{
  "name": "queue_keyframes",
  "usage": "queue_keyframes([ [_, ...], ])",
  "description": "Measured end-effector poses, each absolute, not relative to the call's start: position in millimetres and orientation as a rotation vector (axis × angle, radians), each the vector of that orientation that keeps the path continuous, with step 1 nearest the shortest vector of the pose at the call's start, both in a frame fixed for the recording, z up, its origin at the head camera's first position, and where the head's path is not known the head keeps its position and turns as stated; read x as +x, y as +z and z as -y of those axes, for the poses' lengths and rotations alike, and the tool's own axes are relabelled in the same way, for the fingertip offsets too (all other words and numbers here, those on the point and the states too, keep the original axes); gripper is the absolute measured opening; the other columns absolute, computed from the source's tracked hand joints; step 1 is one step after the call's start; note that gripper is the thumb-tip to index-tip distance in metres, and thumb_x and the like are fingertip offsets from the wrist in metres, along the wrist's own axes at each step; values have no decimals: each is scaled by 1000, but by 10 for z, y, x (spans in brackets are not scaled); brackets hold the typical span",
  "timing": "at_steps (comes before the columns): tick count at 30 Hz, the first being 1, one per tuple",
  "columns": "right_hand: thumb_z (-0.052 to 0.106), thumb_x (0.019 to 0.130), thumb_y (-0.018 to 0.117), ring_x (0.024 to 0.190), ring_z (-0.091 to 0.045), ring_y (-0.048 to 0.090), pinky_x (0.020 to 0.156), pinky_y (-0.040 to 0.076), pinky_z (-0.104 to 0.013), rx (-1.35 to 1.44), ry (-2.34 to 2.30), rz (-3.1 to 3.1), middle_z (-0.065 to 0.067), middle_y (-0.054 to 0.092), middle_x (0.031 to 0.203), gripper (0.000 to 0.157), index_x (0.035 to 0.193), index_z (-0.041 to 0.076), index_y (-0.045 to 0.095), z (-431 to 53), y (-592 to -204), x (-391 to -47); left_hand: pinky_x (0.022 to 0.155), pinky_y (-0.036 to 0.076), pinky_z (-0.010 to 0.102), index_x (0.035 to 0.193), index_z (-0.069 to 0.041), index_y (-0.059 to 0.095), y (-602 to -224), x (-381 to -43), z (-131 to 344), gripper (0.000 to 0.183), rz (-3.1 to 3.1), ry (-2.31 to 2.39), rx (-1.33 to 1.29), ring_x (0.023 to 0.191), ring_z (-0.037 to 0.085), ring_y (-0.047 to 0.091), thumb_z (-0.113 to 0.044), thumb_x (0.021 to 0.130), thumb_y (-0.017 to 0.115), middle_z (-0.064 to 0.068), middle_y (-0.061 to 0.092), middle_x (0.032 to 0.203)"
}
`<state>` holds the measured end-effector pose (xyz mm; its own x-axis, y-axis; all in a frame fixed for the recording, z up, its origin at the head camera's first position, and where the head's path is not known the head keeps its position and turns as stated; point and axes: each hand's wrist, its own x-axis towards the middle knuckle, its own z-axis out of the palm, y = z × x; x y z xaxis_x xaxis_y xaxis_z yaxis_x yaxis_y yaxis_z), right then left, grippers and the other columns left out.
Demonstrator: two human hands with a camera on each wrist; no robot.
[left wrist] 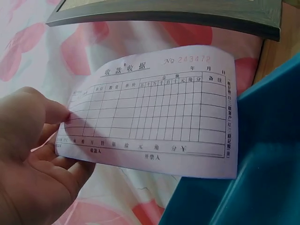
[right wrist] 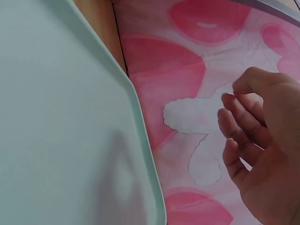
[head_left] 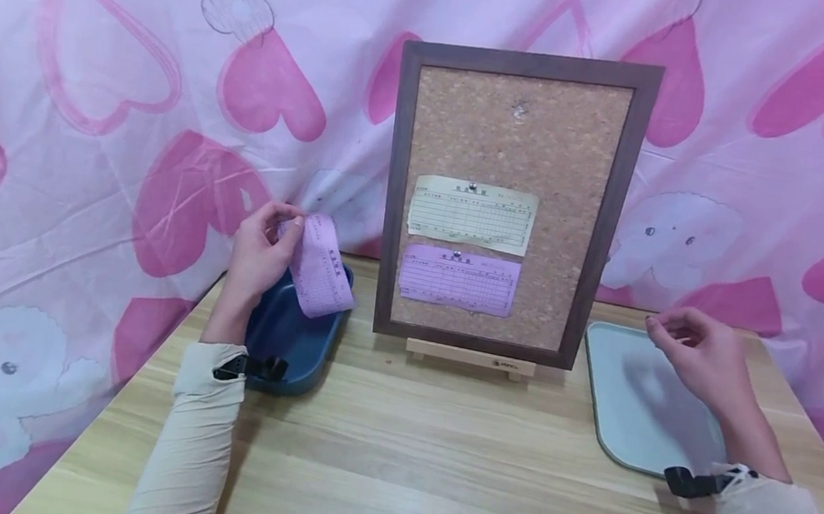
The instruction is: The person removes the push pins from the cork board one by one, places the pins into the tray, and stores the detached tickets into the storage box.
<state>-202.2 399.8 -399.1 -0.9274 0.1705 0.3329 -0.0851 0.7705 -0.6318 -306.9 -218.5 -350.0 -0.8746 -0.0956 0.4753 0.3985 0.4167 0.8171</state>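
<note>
My left hand [head_left: 266,254] pinches a purple receipt slip [head_left: 322,268] by one short edge, over the dark blue tray [head_left: 309,374]. In the left wrist view the slip [left wrist: 150,112] shows its printed grid and a red number, with the thumb over its edge. My right hand [head_left: 703,355] hovers above the pale green tray [head_left: 623,430], its fingers bent and thumb near the index fingertip. In the right wrist view that hand [right wrist: 262,136] stands beyond the tray's edge; I cannot tell whether something small is between thumb and index finger.
A framed cork board [head_left: 462,141] stands between the trays on a small wooden stand [head_left: 469,357]. Pinned to it are a pale yellow slip [head_left: 472,216] and, below, a purple slip [head_left: 458,281]. Shiny pins [head_left: 520,109] are near its top. A heart-patterned cloth [head_left: 271,91] hangs behind.
</note>
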Motion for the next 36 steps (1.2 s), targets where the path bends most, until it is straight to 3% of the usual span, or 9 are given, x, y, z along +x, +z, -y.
queue_keyframes([
  [5,30,103,75,82,5,60,66,51,-15,-6,951,2655,18,70,92,26,115,7,76,-4054,-4017,-2025,110,49,45,127,-3,71,-3513,-3056,2212,28,2284,-1429,-260,120,24,60,-23,109,65,18,73,129],
  [7,27,103,75,81,5,60,65,51,-16,17,940,2676,12,73,93,24,114,6,77,-4076,-4026,-2035,114,46,50,127,-3,70,-3514,-3050,2233,28,2324,-1416,-267,125,27,59,-24,109,64,18,72,132],
  [13,24,102,77,80,2,61,65,53,-18,61,921,2743,-4,76,96,22,112,4,77,-4136,-4063,-2078,89,47,27,130,-4,71,-3504,-3036,2321,30,2513,-1348,-268,112,29,58,-25,110,63,20,71,131],
  [18,17,101,78,79,-2,63,66,54,-19,109,947,2767,-12,78,97,18,112,3,77,-4176,-4101,-2086,79,49,21,133,-4,71,-3493,-3020,2348,34,2642,-1311,-218,109,30,60,-28,110,62,21,70,132],
  [22,17,102,77,81,-1,64,68,53,-18,125,962,2788,-16,78,100,18,113,3,77,-4191,-4111,-2080,75,51,23,133,-3,71,-3509,-3032,2360,34,2687,-1332,-215,102,31,62,-26,110,61,22,70,129],
  [29,20,104,73,86,5,62,74,49,-13,130,965,2860,-15,78,105,22,118,3,76,-4192,-4128,-2066,93,52,37,129,-1,70,-3565,-3059,2408,29,2748,-1239,-240,112,35,60,-21,110,60,23,69,131],
  [36,14,102,75,87,3,63,76,51,-14,197,975,2912,-13,78,105,17,114,3,77,-4233,-4185,-2077,93,52,46,122,0,72,-3577,-3073,2422,22,2800,-1110,-248,108,38,61,-14,108,61,24,70,124],
])
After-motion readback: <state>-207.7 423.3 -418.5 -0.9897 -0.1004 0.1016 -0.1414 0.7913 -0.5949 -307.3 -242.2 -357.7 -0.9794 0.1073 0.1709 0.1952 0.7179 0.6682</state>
